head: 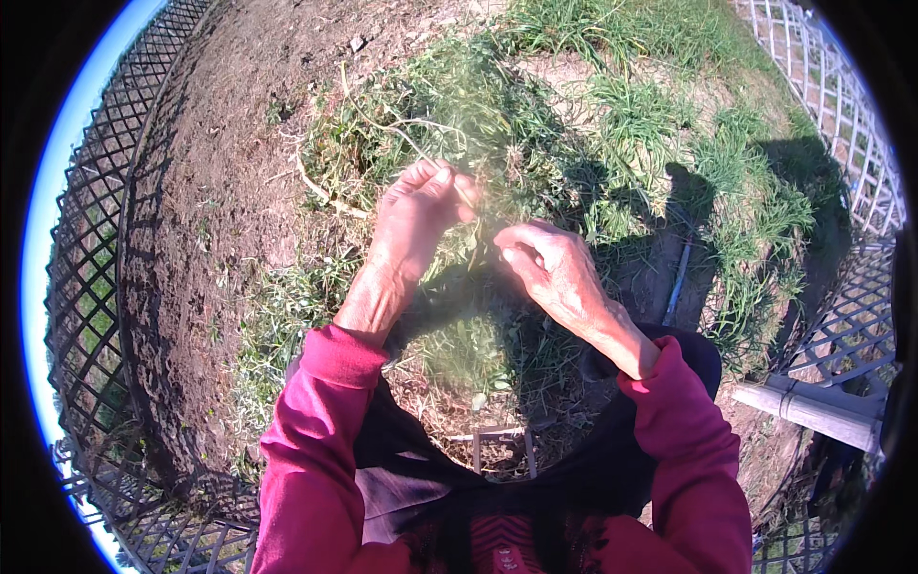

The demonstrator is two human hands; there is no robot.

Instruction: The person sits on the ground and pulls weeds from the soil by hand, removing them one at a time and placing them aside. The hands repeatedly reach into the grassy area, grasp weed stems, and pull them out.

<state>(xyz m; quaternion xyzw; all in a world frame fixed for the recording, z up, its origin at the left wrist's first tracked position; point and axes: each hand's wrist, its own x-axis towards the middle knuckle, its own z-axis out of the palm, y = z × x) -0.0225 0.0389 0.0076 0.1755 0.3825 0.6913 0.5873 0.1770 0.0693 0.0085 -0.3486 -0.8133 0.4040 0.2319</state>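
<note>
My left hand (416,222) pinches a pale, thin plant stem (380,123) between thumb and fingers. From it the stem bends up and to the left. Blurred green foliage (466,122) is in front of and around that hand, so where the stem's plant ends is unclear. To the right, my right hand (556,269) has its thumb and fingers curled close together beside blurred leaves. Whether it grips any of them cannot be made out. Below both hands lies a heap of pulled or cut greenery (495,344).
Bare soil (208,237) stretches to the left, up to a dark lattice fence (82,280). Grassy clumps (760,208) grow at right, near a pale lattice (825,86). A bluish pole (678,280) lies in shadow. A wooden beam (810,412) juts in at lower right.
</note>
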